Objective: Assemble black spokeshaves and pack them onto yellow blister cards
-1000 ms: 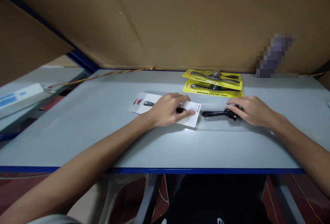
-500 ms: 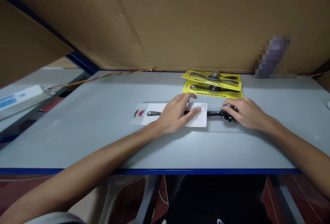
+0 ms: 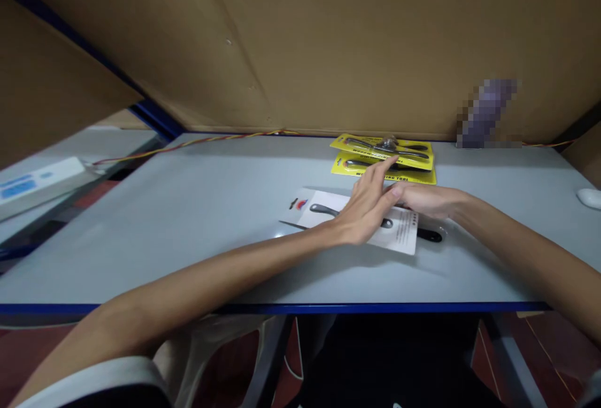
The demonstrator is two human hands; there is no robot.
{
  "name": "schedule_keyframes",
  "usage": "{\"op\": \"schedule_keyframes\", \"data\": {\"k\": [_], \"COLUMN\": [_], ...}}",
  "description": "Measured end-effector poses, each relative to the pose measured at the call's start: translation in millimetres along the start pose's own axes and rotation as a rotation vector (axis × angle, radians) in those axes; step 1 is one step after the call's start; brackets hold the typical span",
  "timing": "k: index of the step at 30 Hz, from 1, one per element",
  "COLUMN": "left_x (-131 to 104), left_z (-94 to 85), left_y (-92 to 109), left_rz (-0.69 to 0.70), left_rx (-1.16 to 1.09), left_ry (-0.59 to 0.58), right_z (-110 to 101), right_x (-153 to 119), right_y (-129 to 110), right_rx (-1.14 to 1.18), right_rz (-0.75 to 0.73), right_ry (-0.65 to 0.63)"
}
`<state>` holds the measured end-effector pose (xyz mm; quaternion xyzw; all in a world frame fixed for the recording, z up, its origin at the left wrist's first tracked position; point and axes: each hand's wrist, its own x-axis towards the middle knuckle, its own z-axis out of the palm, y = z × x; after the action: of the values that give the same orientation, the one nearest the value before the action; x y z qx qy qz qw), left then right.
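A white printed card [image 3: 404, 233] bearing a spokeshave picture lies tilted on the table, in front of me. My left hand [image 3: 364, 208] lies over its middle, fingers stretched out and held together, pointing away from me. From under the card's right end pokes the black handle [image 3: 429, 234] of a spokeshave, with clear plastic around its tip; the tool's body is hidden. My right hand [image 3: 427, 200] is at the card's far right edge, against my left thumb. Its fingers are out of sight behind the left hand and card.
Two yellow-carded spokeshave packs [image 3: 417, 176] overlap near the cardboard back wall [image 3: 328, 51]. A white box [image 3: 42, 183] is on the left surface. A white object [image 3: 589, 198] sits at the right edge. Red and yellow wires [image 3: 211, 139] run along the back.
The card has shifted right and turned, and now covers most of the spokeshave. My left hand has moved right with it. My right hand has come left, up against the left.
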<state>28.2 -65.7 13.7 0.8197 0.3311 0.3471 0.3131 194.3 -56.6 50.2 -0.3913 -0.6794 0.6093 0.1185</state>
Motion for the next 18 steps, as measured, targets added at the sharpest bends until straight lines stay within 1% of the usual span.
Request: {"op": "schedule_keyframes", "data": {"k": [1, 2, 3, 5, 6, 7, 8, 10, 11, 12, 13, 15, 16, 17, 18], "left_x": [2, 3, 4, 4, 4, 4, 4, 4, 3, 3, 2, 0, -1, -3, -4], "left_z": [3.7, 7.1, 10.0, 13.4, 14.0, 14.1, 14.0, 14.1, 14.8, 16.1, 17.8, 22.2, 24.5, 26.7, 28.5], "left_y": [1, 4, 6, 12, 15, 16, 17, 18, 18, 17, 17, 17, 18, 19, 21], "left_rz": [0.047, 0.094, 0.135, 0.197, 0.217, 0.234, 0.251, 0.305, 0.346, 0.395, 0.445, 0.536, 0.573, 0.603, 0.627], "left_rx": [-0.018, -0.03, -0.034, -0.021, -0.006, 0.018, 0.051, 0.14, 0.187, 0.231, 0.269, 0.324, 0.34, 0.35, 0.354], "left_ry": [0.0, -0.003, -0.006, -0.012, -0.014, -0.013, -0.013, -0.027, -0.047, -0.079, -0.119, -0.205, -0.238, -0.259, -0.27], "right_z": [-2, -2, -3, -3, -2, -2, 1, 12, 22, 34, 48, 75, 84, 89, 88], "right_x": [0, -1, -2, -3, -2, -1, 2, 9, 13, 16, 18, 19, 18, 17, 17], "right_y": [2, 5, 7, 10, 12, 13, 15, 22, 27, 33, 40, 55, 61, 65, 67], "right_rx": [0.067, 0.089, 0.077, 0.016, -0.052, -0.161, -0.325, -0.741, -0.952, -1.033, -1.072, -1.173, -1.156, -1.11, -1.044], "right_rz": [0.016, 0.022, 0.015, -0.017, -0.031, -0.035, -0.013, 0.092, 0.186, 0.239, 0.27, 0.357, 0.354, 0.311, 0.245], "right_ry": [-0.054, -0.078, -0.076, -0.035, 0.017, 0.091, 0.208, 0.498, 0.682, 0.772, 0.822, 1.019, 1.07, 1.104, 1.126]}}
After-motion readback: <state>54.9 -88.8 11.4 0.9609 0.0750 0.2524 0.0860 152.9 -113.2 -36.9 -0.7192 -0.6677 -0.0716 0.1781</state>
